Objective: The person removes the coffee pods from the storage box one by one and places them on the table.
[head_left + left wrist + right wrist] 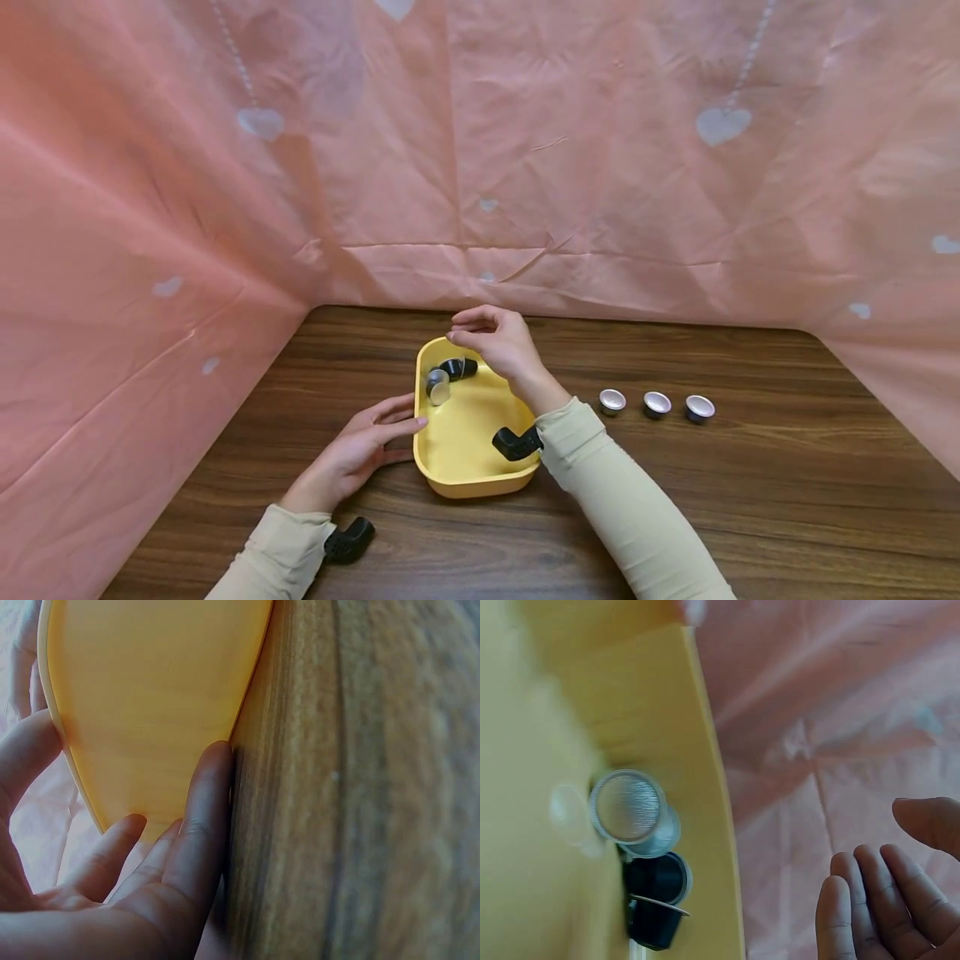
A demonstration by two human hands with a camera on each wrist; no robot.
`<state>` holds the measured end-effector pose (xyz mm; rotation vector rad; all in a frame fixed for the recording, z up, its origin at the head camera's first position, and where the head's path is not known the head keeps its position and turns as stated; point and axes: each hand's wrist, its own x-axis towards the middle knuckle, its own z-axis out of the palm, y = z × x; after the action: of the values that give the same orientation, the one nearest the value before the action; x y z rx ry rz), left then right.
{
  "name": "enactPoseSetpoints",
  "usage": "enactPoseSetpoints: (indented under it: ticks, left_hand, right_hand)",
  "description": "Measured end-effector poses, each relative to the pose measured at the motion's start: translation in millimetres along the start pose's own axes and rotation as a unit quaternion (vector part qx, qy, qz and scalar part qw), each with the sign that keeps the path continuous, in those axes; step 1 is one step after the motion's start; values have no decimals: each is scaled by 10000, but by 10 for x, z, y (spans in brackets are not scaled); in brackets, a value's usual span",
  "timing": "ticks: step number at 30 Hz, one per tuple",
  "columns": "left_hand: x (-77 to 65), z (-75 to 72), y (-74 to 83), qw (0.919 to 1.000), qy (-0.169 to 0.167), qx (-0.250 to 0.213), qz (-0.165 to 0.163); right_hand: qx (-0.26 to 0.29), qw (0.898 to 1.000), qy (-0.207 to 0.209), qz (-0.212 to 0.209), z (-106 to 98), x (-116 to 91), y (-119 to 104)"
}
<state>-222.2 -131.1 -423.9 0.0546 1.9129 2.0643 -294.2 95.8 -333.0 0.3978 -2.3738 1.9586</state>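
Observation:
A yellow plastic bin (471, 481) stands on the table. My left hand (367, 446) holds its left side, the thumb over the rim and the fingers against the outer wall (157, 690). Above the bin's far end hovers my right hand (501, 343), fingers extended and nothing in them; the right wrist view shows this hand (889, 907) beyond the rim. Several coffee capsules lie in the bin's far left corner: a silver capsule (628, 806) and black ones, such as the black capsule (656, 922). My right hand partly covers the far rim.
Right of the bin, three coffee capsules stand in a row with pale tops up: a left capsule (612, 402), a middle capsule (657, 405) and a right capsule (699, 408). Pink cloth (562, 167) with hearts hangs behind and left of the brown wooden table (787, 492).

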Motion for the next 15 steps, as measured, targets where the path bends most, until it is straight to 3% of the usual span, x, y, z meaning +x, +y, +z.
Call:
enactPoseSetpoints:
  ticks: [8,15]
  left_hand:
    - [12,-7,-8,10000,20,-58,-28]
    - [20,-21,-4,10000,-9,-34,-58]
  right_hand:
    - [-1194,9927,-95,-133,223,-4,62]
    - [-2366,9711,-282,-104,378,27,125]
